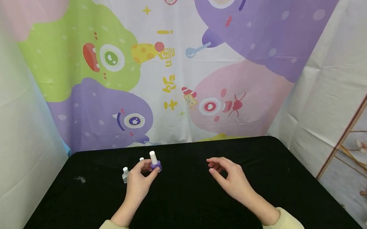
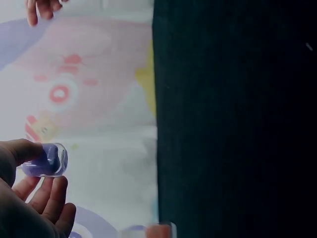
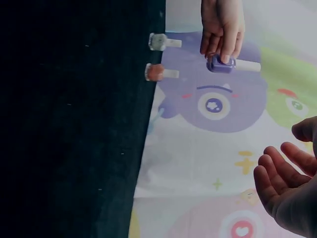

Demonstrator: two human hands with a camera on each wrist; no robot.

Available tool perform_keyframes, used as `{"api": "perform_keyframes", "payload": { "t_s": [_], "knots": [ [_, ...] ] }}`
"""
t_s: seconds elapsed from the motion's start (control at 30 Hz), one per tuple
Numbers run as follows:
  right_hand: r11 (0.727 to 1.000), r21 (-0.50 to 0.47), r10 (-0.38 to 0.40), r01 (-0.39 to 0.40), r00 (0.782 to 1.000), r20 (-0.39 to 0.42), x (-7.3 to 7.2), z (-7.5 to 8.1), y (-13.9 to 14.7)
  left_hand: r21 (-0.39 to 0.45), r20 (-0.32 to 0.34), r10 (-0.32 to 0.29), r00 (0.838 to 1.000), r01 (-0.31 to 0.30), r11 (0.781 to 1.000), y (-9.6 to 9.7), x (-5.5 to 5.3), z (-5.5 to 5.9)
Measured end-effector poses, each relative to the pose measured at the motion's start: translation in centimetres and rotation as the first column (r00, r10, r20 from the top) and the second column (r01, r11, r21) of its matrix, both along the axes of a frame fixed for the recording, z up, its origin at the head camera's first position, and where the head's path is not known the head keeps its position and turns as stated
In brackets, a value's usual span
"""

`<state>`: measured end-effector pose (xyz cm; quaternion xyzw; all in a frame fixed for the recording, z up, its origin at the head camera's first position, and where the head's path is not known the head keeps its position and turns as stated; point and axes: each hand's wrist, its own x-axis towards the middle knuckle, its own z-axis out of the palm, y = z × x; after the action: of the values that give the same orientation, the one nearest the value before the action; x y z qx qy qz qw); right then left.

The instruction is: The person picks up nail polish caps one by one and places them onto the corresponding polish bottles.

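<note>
A purple nail polish bottle with a white cap is pinched upright between the thumb and fingers of my left hand, raised above the black table. The left wrist view shows the glass base of that purple bottle between thumb and fingertips. My right hand hovers at the right with relaxed, slightly bent fingers and holds nothing. Behind the left hand stand two more bottles: a grey, clear-looking one and a reddish-orange one, both white-capped. In the head view the left hand mostly hides the orange one.
The black cloth-covered table ends at a printed cartoon curtain along the back. A small clear scrap lies on the table's left side. White fabric hangs at the right.
</note>
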<state>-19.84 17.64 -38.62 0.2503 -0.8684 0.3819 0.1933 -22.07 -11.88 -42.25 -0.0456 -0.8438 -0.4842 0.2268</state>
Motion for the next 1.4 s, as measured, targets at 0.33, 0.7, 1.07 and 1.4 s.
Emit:
{"api": "perform_keyframes", "payload": {
  "t_s": [0.33,0.7,1.07,1.4],
  "knots": [
    [0.999,0.026,-0.024,0.023,1.0,0.015,0.3,-2.2,0.9,-0.036,0.072,0.071,0.995,-0.068,0.997,-1.2,-2.0,-2.7],
    [0.995,0.09,-0.034,0.032,0.999,0.015,0.8,-3.2,1.6,-0.083,0.164,0.104,0.981,-0.091,0.992,-1.1,-3.8,-4.5],
    [0.99,0.136,-0.048,0.038,0.997,0.068,1.2,-3.3,1.9,-0.156,0.224,0.132,0.966,-0.098,0.983,-1.1,-3.8,-5.0],
    [0.992,0.126,-0.025,0.016,0.997,0.068,1.0,-3.3,1.9,-0.185,0.283,0.137,0.949,-0.086,0.979,-1.6,-3.9,-5.2]
  ]
}}
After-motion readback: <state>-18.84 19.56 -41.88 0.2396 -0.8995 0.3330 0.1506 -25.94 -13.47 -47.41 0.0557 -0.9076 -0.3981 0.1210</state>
